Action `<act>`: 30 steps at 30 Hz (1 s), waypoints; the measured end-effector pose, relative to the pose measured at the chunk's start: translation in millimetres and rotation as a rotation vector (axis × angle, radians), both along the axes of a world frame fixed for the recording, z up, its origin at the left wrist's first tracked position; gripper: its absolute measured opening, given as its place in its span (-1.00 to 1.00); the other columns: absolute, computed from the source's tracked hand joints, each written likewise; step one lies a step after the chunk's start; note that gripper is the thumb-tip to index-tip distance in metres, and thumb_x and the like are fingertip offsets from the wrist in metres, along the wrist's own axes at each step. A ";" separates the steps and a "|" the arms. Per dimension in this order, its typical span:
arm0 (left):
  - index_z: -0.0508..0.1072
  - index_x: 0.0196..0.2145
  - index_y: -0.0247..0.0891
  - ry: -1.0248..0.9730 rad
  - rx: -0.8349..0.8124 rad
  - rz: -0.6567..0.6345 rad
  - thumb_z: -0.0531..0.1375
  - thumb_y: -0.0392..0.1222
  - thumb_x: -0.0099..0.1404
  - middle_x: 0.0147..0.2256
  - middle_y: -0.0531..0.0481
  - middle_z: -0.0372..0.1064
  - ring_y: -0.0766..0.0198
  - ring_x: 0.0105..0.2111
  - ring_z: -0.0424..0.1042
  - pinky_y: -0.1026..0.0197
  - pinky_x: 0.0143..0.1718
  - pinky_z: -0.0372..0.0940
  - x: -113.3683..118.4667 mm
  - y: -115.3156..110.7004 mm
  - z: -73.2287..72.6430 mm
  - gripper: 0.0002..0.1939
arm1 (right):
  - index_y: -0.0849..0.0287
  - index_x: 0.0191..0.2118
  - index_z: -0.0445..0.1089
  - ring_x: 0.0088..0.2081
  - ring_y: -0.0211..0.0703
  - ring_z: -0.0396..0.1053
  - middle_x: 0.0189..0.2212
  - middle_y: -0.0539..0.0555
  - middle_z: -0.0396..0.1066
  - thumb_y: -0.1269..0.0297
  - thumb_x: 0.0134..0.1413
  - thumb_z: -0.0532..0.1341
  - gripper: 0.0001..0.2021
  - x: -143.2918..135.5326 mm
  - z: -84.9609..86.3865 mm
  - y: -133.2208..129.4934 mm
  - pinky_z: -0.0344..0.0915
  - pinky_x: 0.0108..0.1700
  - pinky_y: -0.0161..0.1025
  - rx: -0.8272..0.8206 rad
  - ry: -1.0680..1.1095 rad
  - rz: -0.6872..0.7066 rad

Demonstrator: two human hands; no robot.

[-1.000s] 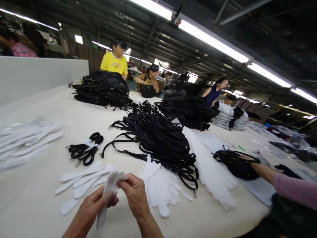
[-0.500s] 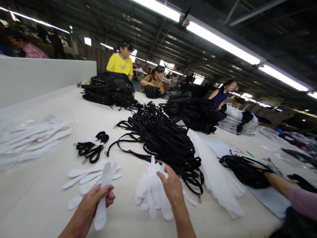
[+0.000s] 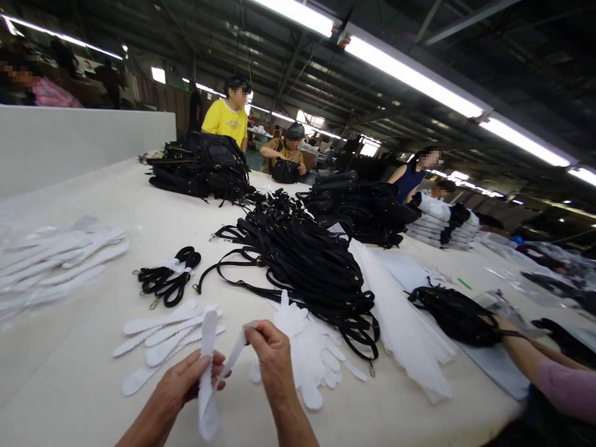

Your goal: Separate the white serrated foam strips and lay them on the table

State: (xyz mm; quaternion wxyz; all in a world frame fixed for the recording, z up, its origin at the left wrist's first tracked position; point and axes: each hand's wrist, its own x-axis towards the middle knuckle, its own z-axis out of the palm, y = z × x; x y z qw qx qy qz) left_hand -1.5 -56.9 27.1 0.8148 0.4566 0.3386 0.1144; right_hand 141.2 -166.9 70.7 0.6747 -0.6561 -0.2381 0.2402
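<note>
White strips (image 3: 208, 366) pinched between both hands (left (image 3: 184, 386), right (image 3: 272, 360)) over table (image 3: 69, 372).

A broad cream surface (image 3: 116, 205) fills the lower half of the frame and runs toward the upper middle. Above it, a dark ceiling with bare beams (image 3: 465, 25) carries long fluorescent tube lights (image 3: 410, 77) slanting from top centre to the right edge, with smaller lights further back. A pale grey partition wall (image 3: 69, 139) stands along the left side.
</note>
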 end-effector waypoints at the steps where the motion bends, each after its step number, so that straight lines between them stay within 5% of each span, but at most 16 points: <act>1: 0.56 -0.27 -0.33 0.015 0.004 0.038 0.35 0.22 0.02 -0.34 -0.21 0.61 -0.02 -0.32 0.57 0.03 -0.22 0.46 -1.2 2.4 3.3 -0.47 | 0.19 -0.39 0.50 -0.36 -0.21 0.35 -0.49 -0.03 0.44 0.15 0.03 0.31 -0.81 7.1 0.2 -7.3 0.29 -0.24 -0.29 0.002 -0.018 -0.073; 6: 0.55 -0.31 -0.33 0.045 0.047 0.105 0.36 0.19 0.03 -0.43 -0.14 0.59 0.07 -0.38 0.55 0.09 -0.23 0.47 -3.2 14.1 3.5 -0.51 | 0.20 -0.28 0.49 -0.32 -0.15 0.35 -0.42 0.01 0.45 0.01 0.02 0.31 -0.68 58.6 8.2 -57.4 0.28 -0.22 -0.26 -0.069 -0.176 -0.492; 8: 0.56 -0.36 -0.33 0.045 0.055 0.088 0.37 0.20 -0.01 -0.47 -0.13 0.57 0.09 -0.42 0.55 0.10 -0.26 0.47 -2.1 15.2 0.1 -0.51 | 0.21 -0.24 0.50 -0.29 -0.09 0.39 -0.39 0.05 0.49 -0.02 0.02 0.28 -0.64 80.6 10.3 -75.7 0.30 -0.19 -0.20 -0.166 -0.274 -0.560; 12: 0.59 -0.43 -0.33 0.035 0.089 0.062 0.40 0.17 -0.07 -0.51 -0.15 0.57 0.06 -0.46 0.54 0.07 -0.32 0.47 -0.4 8.6 2.2 -0.54 | 0.16 -0.06 0.50 -0.03 0.11 0.42 -0.10 0.17 0.53 0.11 -0.01 0.27 -0.62 101.9 7.1 -88.6 0.25 0.10 0.01 -0.420 -0.496 -0.361; 15: 0.60 -0.45 -0.30 0.008 0.174 0.053 0.38 0.16 -0.03 -0.53 -0.13 0.56 0.08 -0.48 0.51 0.11 -0.36 0.44 -0.7 0.3 9.0 -0.58 | 0.12 0.07 0.43 0.14 0.10 0.32 0.10 0.17 0.42 0.19 0.00 0.27 -0.54 82.2 5.9 -71.7 0.13 0.24 0.05 -0.411 -0.561 -0.312; 21: 0.59 -0.50 -0.22 0.007 0.346 -0.050 0.31 0.18 0.06 -0.55 -0.06 0.54 0.13 -0.49 0.46 0.17 -0.38 0.38 -2.7 -8.0 20.1 -0.62 | 0.12 -0.25 0.52 -0.21 -0.11 0.47 -0.30 0.02 0.55 0.18 -0.01 0.36 -0.80 4.4 13.0 -11.7 0.36 -0.06 -0.21 -0.145 -0.136 0.154; 30: 0.59 -0.43 -0.23 -0.011 0.329 -0.099 0.27 0.19 0.12 -0.52 -0.06 0.54 0.13 -0.47 0.45 0.17 -0.35 0.36 -4.1 -10.3 10.6 -0.60 | 0.18 -0.42 0.53 -0.41 -0.25 0.34 -0.52 -0.05 0.46 0.25 -0.03 0.35 -0.89 -14.4 8.9 10.7 0.29 -0.30 -0.33 -0.008 0.057 0.119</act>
